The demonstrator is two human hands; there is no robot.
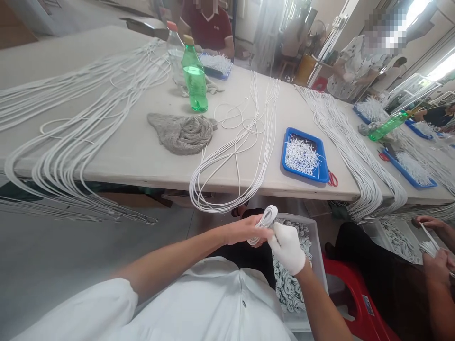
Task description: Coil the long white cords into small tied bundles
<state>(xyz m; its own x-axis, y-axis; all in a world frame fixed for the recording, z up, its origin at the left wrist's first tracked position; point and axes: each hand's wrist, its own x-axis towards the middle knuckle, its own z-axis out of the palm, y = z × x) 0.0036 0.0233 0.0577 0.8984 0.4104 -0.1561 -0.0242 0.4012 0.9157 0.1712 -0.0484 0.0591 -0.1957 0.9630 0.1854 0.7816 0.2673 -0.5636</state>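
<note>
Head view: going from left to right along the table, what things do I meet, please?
White cords → grey cloth → loose white cord loops → blue tray → long white cord bundle

Bright indoor light, with daylight glaring white through a window (441, 67) at the top right corner. Soft shadows lie beneath the surface (135, 161), wide-angle distortion bows the edges, and the glove on the right hand (287, 248) looks nearly washed out.

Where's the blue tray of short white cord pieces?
In the head view, the blue tray sits on the long table, just right of a bundle of white cords, with red scissor handles at its right corner.
</note>
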